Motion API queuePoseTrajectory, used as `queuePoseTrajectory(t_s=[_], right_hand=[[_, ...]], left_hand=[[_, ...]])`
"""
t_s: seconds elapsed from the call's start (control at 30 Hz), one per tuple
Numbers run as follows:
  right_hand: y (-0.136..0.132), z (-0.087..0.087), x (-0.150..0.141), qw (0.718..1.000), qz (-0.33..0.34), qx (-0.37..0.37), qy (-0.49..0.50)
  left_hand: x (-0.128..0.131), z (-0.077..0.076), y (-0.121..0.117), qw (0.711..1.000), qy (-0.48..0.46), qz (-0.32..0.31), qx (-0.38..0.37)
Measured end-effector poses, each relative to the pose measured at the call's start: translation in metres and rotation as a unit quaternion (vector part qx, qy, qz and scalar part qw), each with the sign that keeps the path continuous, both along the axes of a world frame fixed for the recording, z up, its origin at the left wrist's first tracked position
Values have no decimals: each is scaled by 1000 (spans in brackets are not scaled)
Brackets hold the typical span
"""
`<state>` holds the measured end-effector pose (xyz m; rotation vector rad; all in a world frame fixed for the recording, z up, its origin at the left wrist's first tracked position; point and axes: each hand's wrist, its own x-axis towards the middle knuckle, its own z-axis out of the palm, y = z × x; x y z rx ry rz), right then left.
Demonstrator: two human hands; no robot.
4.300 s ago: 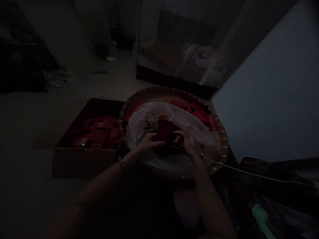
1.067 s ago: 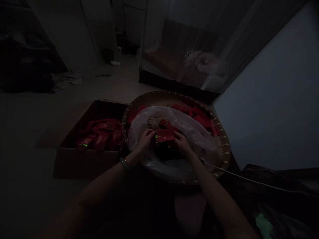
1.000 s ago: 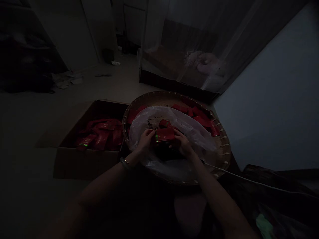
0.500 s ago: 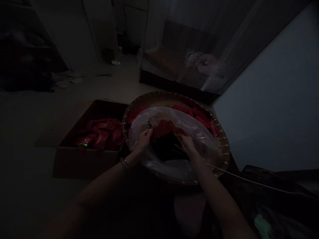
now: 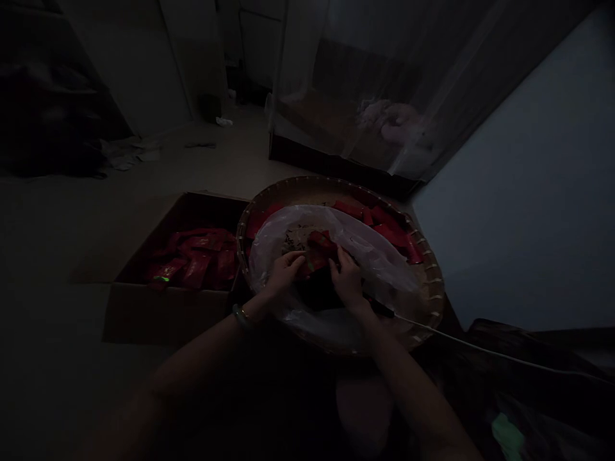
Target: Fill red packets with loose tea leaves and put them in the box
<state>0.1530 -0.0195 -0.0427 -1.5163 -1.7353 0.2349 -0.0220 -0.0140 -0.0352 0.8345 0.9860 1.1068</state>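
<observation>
The scene is very dark. A round woven basket tray (image 5: pixel 423 256) lies on the floor in front of me, lined with a clear plastic bag (image 5: pixel 375 256) that holds a heap of loose brownish bits (image 5: pixel 295 237). My left hand (image 5: pixel 283 275) and my right hand (image 5: pixel 346 282) meet over the bag, both with fingers closed on a small red packet (image 5: pixel 314 261). More red packets (image 5: pixel 384 227) lie along the tray's far rim. A bangle sits on my left wrist.
A cardboard box (image 5: pixel 144 307) left of the tray holds several red packets (image 5: pixel 192 259). A white cable (image 5: pixel 480 349) runs from the tray to the right. A netted frame (image 5: pixel 355 115) stands behind, a pale wall panel (image 5: pixel 519 192) at right, dark cloth at lower right.
The packet was held flat between both hands a second ago; then the right hand dropped lower into the bag, and now both hands are back together on the packet.
</observation>
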Motion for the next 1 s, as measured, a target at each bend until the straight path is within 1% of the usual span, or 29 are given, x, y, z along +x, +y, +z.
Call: queuePoseTrajectory(t_s=[0.1, 0.2, 0.3, 0.4, 0.47, 0.53, 0.6, 0.7, 0.8, 0.9, 1.0], right_hand=[[-2, 7, 4, 1000, -8, 27, -3], [-4, 13, 3, 999, -6, 44, 17], [-2, 15, 1, 997, -16, 36, 73], [3, 11, 1, 986, -33, 1, 162], [6, 9, 2, 977, -26, -28, 211], [6, 8, 2, 973, -17, -42, 226], [3, 8, 1, 980, -13, -25, 195], [-4, 10, -2, 995, -13, 28, 94], [-8, 10, -6, 998, -11, 67, 10], [-10, 10, -8, 995, -8, 100, -31], [-11, 14, -7, 990, -9, 136, -38]], left_hand=[[3, -3, -2, 999, -17, -52, 0], [5, -5, -3, 997, -20, -79, 2], [4, -6, -2, 997, -8, -81, 17], [3, -5, -1, 997, -2, -79, 16], [2, -4, -2, 997, 6, -68, 19], [1, -3, -2, 998, 22, -52, 29], [1, -2, -2, 998, 37, -41, 36], [0, 0, -2, 998, 42, -29, 47], [0, 1, -2, 998, 35, -16, 43], [0, 0, -1, 999, 25, -25, 33], [-1, -1, -1, 998, 23, -50, 34]])
